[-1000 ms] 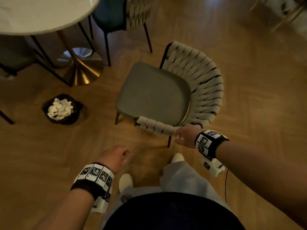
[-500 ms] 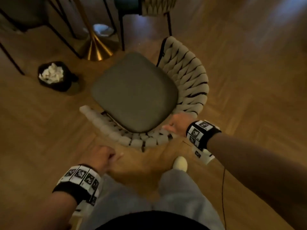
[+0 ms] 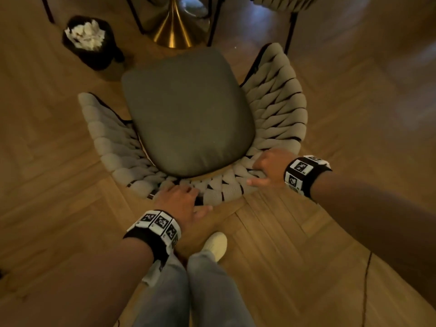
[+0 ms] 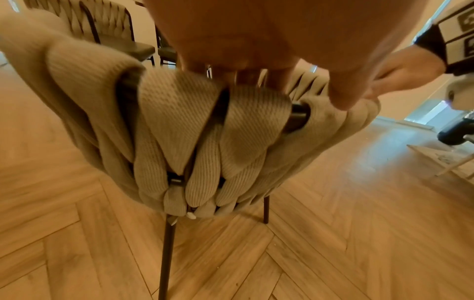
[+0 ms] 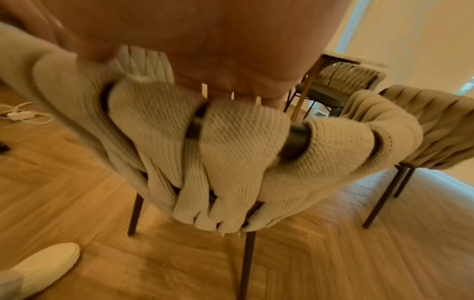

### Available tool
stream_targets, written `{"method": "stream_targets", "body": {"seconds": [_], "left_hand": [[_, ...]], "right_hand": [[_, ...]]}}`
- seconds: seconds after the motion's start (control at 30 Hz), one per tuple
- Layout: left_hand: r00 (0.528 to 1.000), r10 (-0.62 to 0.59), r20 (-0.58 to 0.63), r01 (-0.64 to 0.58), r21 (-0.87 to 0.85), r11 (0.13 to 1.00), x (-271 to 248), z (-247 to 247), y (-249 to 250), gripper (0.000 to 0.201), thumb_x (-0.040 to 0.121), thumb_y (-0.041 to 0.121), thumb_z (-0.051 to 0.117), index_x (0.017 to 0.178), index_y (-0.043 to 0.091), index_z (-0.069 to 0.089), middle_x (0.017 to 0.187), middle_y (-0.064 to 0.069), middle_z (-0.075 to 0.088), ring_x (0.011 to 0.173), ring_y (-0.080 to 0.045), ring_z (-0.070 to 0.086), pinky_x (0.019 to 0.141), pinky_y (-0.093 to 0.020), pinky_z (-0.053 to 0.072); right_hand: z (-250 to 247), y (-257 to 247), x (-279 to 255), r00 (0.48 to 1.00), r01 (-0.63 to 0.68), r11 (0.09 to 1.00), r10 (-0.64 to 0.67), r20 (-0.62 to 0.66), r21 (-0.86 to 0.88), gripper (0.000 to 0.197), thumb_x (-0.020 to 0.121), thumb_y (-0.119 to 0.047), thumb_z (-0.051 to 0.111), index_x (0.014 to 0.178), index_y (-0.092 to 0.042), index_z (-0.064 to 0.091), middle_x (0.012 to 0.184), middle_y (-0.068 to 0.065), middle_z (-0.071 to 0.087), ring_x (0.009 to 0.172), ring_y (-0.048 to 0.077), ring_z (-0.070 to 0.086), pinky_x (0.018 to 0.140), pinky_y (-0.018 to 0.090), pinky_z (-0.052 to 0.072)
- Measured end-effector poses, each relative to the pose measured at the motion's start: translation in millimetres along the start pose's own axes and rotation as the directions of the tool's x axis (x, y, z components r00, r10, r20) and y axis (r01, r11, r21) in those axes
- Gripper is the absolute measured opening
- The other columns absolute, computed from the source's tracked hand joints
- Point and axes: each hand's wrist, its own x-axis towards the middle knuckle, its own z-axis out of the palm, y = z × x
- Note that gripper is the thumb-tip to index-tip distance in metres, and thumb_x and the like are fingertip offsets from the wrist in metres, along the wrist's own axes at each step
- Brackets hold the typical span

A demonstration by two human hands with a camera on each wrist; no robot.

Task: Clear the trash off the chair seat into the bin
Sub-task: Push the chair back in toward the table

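Observation:
The chair stands with its grey seat point(image 3: 188, 114) bare and its woven beige backrest point(image 3: 276, 102) curving toward me. My left hand point(image 3: 186, 194) grips the near top rim of the backrest point(image 4: 179, 132), fingers curled over it. My right hand point(image 3: 262, 171) grips the same rim a little to the right, and the right wrist view shows its fingers point(image 5: 243, 91) hooked over the weave point(image 5: 231, 142). A black bin point(image 3: 99, 57) on the floor at the far left holds crumpled white paper point(image 3: 86, 34).
A gold table base point(image 3: 173, 31) and black chair legs stand just beyond the seat. Another woven chair point(image 5: 436, 125) is to the right. My white shoe point(image 3: 215, 245) is under the backrest. A thin cable point(image 3: 365, 279) lies on the wooden floor at the right.
The chair has turned so its backrest faces me. My left hand rose from beside my leg and took hold of the rim. My right hand kept its grip.

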Motion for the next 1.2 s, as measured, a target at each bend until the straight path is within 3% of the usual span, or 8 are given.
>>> {"method": "stream_targets", "body": {"seconds": [0.13, 0.23, 0.33, 0.47, 0.57, 0.77, 0.93, 1.2], "left_hand": [[1.0, -0.008, 0.006, 0.007, 0.083, 0.996, 26, 9, 13, 0.087, 0.066, 0.09, 0.014, 0.111, 0.028, 0.057, 0.109, -0.001, 0.066, 0.1, -0.022, 0.06, 0.088, -0.041, 0.045], [0.998, -0.031, -0.06, 0.036, 0.084, 0.996, 31, 10, 14, 0.085, 0.058, 0.095, 0.016, 0.084, 0.029, 0.062, 0.08, 0.002, 0.067, 0.075, -0.021, 0.063, 0.07, -0.036, 0.051], [0.997, -0.048, -0.064, 0.053, 0.086, 0.995, 28, 11, 10, 0.078, 0.057, 0.095, 0.019, 0.069, 0.027, 0.054, 0.072, 0.003, 0.065, 0.068, -0.02, 0.063, 0.063, -0.032, 0.051], [0.998, -0.044, -0.047, 0.05, 0.123, 0.991, 28, 7, -10, 0.081, 0.056, 0.095, 0.022, 0.072, 0.026, 0.061, 0.064, 0.007, 0.059, 0.059, -0.016, 0.055, 0.055, -0.028, 0.043], [0.999, -0.008, -0.041, 0.014, 0.163, 0.987, 24, 1, -45, 0.085, 0.052, 0.097, 0.017, 0.073, 0.027, 0.062, 0.063, 0.009, 0.058, 0.058, -0.014, 0.053, 0.051, -0.026, 0.039], [0.994, 0.096, -0.059, -0.08, 0.235, 0.969, 23, -24, -132, 0.092, 0.046, 0.1, 0.008, 0.084, 0.039, 0.065, 0.071, 0.013, 0.068, 0.065, -0.01, 0.062, 0.052, -0.025, 0.043], [0.983, 0.177, -0.036, -0.16, 0.288, 0.944, 38, -52, -189, 0.09, 0.046, 0.1, 0.011, 0.082, 0.038, 0.066, 0.067, 0.012, 0.066, 0.063, -0.01, 0.06, 0.049, -0.024, 0.04], [0.967, 0.249, -0.047, -0.215, 0.365, 0.906, 73, -100, -281, 0.09, 0.045, 0.1, 0.012, 0.073, 0.031, 0.064, 0.062, 0.01, 0.063, 0.06, -0.013, 0.058, 0.05, -0.026, 0.038]], "right_hand": [[16, 20, 11, 0.999, 0.042, 0.999, -0.042, 0.026, -0.033, 0.108, 0.062, -0.093, 0.002, 0.126, -0.025, 0.056, 0.119, 0.006, 0.064, 0.102, 0.025, 0.061, 0.084, 0.042, 0.051], [26, 24, 14, 0.999, 0.043, 0.992, -0.045, -0.015, -0.122, 0.104, 0.064, -0.091, 0.003, 0.128, -0.028, 0.054, 0.111, 0.007, 0.068, 0.094, 0.025, 0.064, 0.072, 0.037, 0.052], [29, 17, 9, 1.0, -0.017, 0.993, 0.014, -0.027, -0.12, 0.098, 0.067, -0.089, 0.004, 0.125, -0.028, 0.055, 0.104, 0.005, 0.068, 0.087, 0.023, 0.063, 0.058, 0.031, 0.042], [24, -2, 10, 0.998, -0.061, 0.995, 0.059, -0.022, -0.084, 0.104, 0.063, -0.09, 0.0, 0.115, -0.024, 0.061, 0.094, 0.004, 0.068, 0.076, 0.021, 0.061, 0.051, 0.029, 0.037], [17, -30, 19, 0.998, -0.05, 0.999, 0.05, -0.032, -0.007, 0.105, 0.062, -0.091, -0.002, 0.103, -0.02, 0.063, 0.087, 0.005, 0.068, 0.072, 0.023, 0.06, 0.055, 0.032, 0.044], [-3, -69, 41, 0.996, 0.05, 0.999, -0.048, -0.073, 0.018, 0.086, 0.072, -0.087, 0.02, 0.108, -0.018, 0.057, 0.09, 0.002, 0.066, 0.07, 0.02, 0.057, 0.056, 0.031, 0.046], [-28, -95, 74, 0.991, -0.059, 0.998, 0.058, -0.12, -0.004, 0.095, 0.057, -0.097, 0.008, 0.086, -0.022, 0.06, 0.064, -0.001, 0.061, 0.056, 0.019, 0.055, 0.058, 0.031, 0.048], [-77, -129, 141, 0.972, -0.172, 0.979, 0.187, -0.143, 0.111, 0.085, 0.057, -0.096, 0.014, 0.081, -0.029, 0.06, 0.066, -0.007, 0.063, 0.059, 0.014, 0.057, 0.059, 0.029, 0.047]]}}
